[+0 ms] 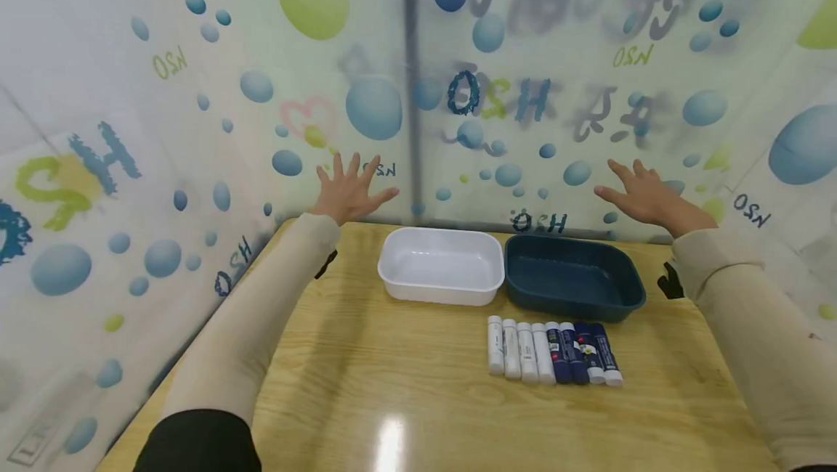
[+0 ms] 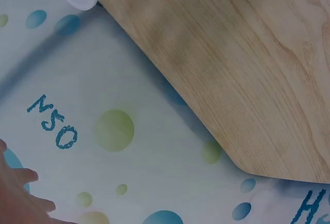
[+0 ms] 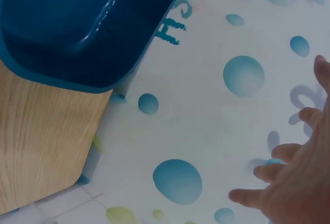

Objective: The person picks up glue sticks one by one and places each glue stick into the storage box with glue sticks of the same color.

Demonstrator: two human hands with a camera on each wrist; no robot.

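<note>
Fingers spread, my left hand (image 1: 348, 192) is held out above the far left edge of the table and touches nothing. My right hand (image 1: 647, 192) reaches out on the far right, also spread and holding nothing. Between and below them stand a white plastic tray (image 1: 441, 296) and a dark blue tray (image 1: 569, 306), side by side with nothing seen inside. In front of the blue tray lies a row of several glue-stick-like tubes, white ones (image 1: 511, 348) on the left and dark blue ones (image 1: 574, 352) on the right. The right wrist view shows the blue tray (image 3: 56, 79) away from the fingers.
The wooden table (image 1: 392, 356) has its far edge close to a hanging curtain (image 1: 418, 94) printed with bubbles and lettering. The curtain also runs along the left and right sides. A bright light reflection falls on the front of the tabletop.
</note>
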